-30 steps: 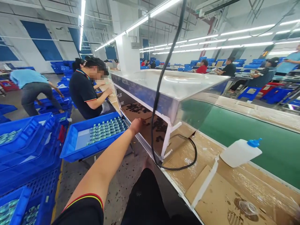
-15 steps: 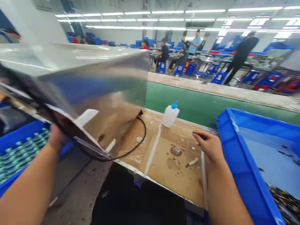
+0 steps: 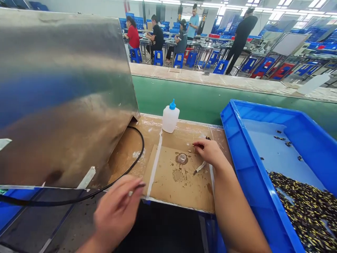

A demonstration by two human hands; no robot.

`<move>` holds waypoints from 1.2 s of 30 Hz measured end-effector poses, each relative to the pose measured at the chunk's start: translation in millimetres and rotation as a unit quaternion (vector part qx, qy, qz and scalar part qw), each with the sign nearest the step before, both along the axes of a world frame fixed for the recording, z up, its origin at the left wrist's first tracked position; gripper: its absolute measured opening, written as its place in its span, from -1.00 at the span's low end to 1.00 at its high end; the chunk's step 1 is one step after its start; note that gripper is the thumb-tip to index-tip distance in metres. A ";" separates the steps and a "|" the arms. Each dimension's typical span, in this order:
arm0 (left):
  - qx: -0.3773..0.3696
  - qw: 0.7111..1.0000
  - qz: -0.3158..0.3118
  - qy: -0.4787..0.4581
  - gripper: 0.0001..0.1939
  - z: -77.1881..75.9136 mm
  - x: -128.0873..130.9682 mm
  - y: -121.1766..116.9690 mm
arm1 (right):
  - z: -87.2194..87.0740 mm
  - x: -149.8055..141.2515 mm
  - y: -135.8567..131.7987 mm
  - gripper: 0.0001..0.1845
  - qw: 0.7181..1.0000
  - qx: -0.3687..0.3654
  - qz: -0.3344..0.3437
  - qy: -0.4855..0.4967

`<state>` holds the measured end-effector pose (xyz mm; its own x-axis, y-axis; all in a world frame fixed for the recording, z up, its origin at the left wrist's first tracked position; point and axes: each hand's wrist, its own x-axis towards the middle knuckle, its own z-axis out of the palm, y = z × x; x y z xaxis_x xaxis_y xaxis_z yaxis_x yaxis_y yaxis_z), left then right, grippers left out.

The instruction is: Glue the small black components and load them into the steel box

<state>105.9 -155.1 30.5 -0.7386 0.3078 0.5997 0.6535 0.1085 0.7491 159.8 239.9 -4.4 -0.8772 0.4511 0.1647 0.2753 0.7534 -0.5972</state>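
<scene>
My left hand (image 3: pixel 118 207) is above the front edge of the bench, fingers pinched, slightly blurred; a small dark bit shows at the fingertips, too small to name. Over the right part of a stained cardboard sheet (image 3: pixel 168 191), my right hand (image 3: pixel 210 151) has thumb and fingers pressed together around something tiny and dark. Close to it on the cardboard are a small clear round cup (image 3: pixel 182 158) in a wet patch and a thin white-wrapped stick (image 3: pixel 200 167) with a dark tip. A white squeeze bottle (image 3: pixel 170 120) with a blue nozzle cap stands upright behind.
A large metal housing (image 3: pixel 65 84) fills the left, with a black cable (image 3: pixel 140 154) curving from it. To the right, a blue bin (image 3: pixel 238 123) holds many small black-and-yellow parts (image 3: pixel 302 207). Beyond runs a green belt (image 3: pixel 195 93); several people are farther back.
My left hand has come from over the blue tray of green pieces at left to the bench front. The view has turned; my right hand stays over the cardboard, fingers still together.
</scene>
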 end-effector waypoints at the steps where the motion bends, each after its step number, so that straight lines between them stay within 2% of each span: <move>1: 0.012 0.997 -0.032 -0.063 -0.80 -0.8 -2.4 23.1 | -1.5 -0.8 0.5 -0.73 1.000 0.002 -0.003 -0.006; 3: 0.041 0.967 -0.103 -0.230 -0.90 -1.7 -16.4 69.5 | -3.3 -1.2 2.2 -0.78 1.000 0.002 -0.009 -0.011; 5: 0.079 0.913 -0.151 -0.370 -0.77 -1.9 -35.5 109.0 | -3.1 -0.4 4.1 -0.85 1.000 0.002 -0.012 -0.008; 7: 0.119 0.869 -0.184 -0.444 -0.62 -1.4 -52.4 136.8 | -1.5 0.6 5.0 -0.91 1.000 0.004 -0.012 0.003; 11: 0.179 0.811 -0.213 -0.514 -0.45 -0.5 -72.9 160.4 | 2.6 -0.4 1.4 -0.91 0.999 -0.003 -0.019 0.046; 14: 0.194 0.790 -0.203 -0.545 -0.41 -5.7 -82.3 160.8 | 6.1 -2.3 -6.5 -0.87 0.996 -0.020 -0.028 0.083; 16: 0.188 0.796 -0.197 -0.540 -0.42 -12.2 -87.4 157.0 | 9.6 -2.4 -13.2 -0.83 0.993 -0.052 -0.023 0.105; 17: 0.177 0.810 -0.195 -0.524 -0.45 -15.8 -89.6 154.7 | 11.8 -2.0 -16.8 -0.80 0.989 -0.081 -0.013 0.120; 21: 0.077 0.905 -0.172 -0.381 -0.62 -27.0 -94.0 146.4 | 20.7 -1.0 -35.0 -0.76 0.963 -0.201 0.039 0.178; 23: 0.039 0.933 -0.161 -0.320 -0.68 -29.0 -92.7 145.0 | 23.1 -2.8 -47.6 -0.75 0.949 -0.239 0.056 0.196; 25: 0.035 0.933 -0.168 -0.316 -0.68 -29.2 -89.5 145.8 | 23.8 -6.4 -61.9 -0.70 0.933 -0.283 0.062 0.212; 30: 0.072 0.891 -0.208 -0.397 -0.57 -30.8 -81.9 150.0 | 22.2 -16.4 -88.6 -0.56 0.907 -0.352 0.071 0.219; 36: 0.098 0.881 -0.220 -0.406 -0.63 -34.1 -78.4 148.9 | 21.9 -16.2 -94.1 -0.59 0.927 -0.304 0.050 0.214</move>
